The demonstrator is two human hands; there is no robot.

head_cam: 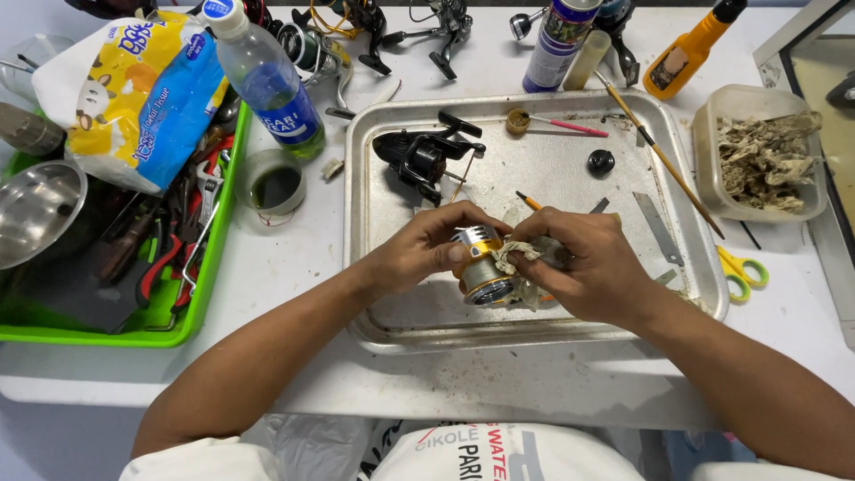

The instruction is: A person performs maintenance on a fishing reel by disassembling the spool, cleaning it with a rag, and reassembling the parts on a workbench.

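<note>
1. The left hand (426,248) is clamped around a gold and silver fishing-reel spool (482,265), fingers curled over its top rim.
2. The right hand (583,263) is closed on a soiled, crumpled rag (515,258), pressing it against the side of the spool.
3. The spool is held just above the front part of a metal tray (552,331), between both hands.
4. On the tray behind the hands lies a black reel body (422,158); a small black knob (601,161) sits apart to its right, and a long thin brush (660,153) lies across the tray's right rim.
5. To the right of the tray, a clear plastic tub (712,169) holds used rags; yellow-green scissors (741,272) lie on the tabletop (294,258) in front of it.
6. To the left, a green bin (209,267) holds hand tools; a plastic bottle (264,78) lies beside it.
</note>
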